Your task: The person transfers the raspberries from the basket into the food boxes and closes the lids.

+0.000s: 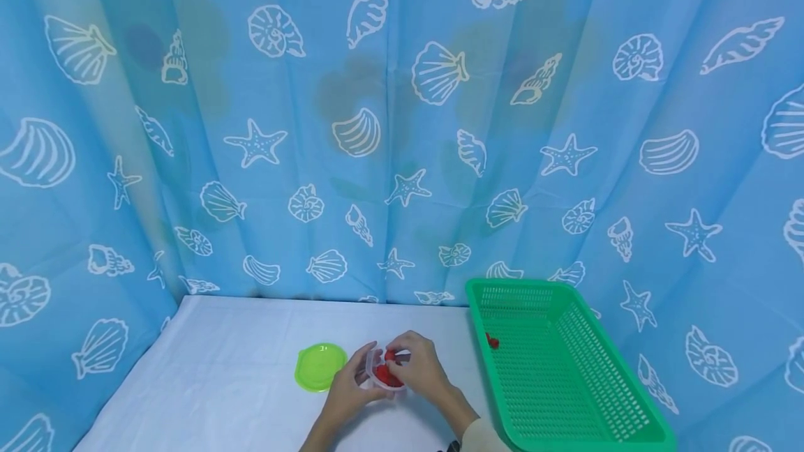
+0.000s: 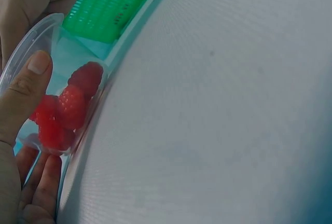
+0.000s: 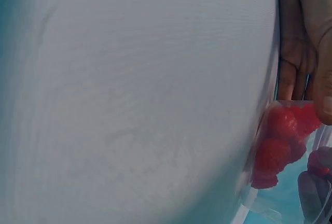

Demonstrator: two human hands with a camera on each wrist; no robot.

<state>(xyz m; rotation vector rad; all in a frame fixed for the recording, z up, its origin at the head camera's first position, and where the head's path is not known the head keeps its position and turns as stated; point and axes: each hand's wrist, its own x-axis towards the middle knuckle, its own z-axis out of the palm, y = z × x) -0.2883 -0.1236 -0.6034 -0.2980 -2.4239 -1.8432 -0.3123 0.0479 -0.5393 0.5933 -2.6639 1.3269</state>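
A small clear plastic tub (image 1: 370, 367) with red raspberries (image 2: 71, 107) inside is tilted just above the white table. My left hand (image 1: 347, 393) grips it from the left, thumb across its near side and fingers beneath, as the left wrist view shows. Over the tub's opening, my right hand (image 1: 422, 370) reaches in from the right. Its thumb and finger pinch one raspberry (image 3: 318, 163) at the mouth of the tub. Several more raspberries lie heaped against the tub's wall.
Left of the tub, a lime-green lid (image 1: 320, 367) lies flat on the white-covered table (image 1: 239, 361). A green perforated basket (image 1: 493, 386) stands on the right, with small red pieces (image 1: 493, 342) by its left wall. Behind hangs a blue shell-print curtain (image 1: 402, 124).
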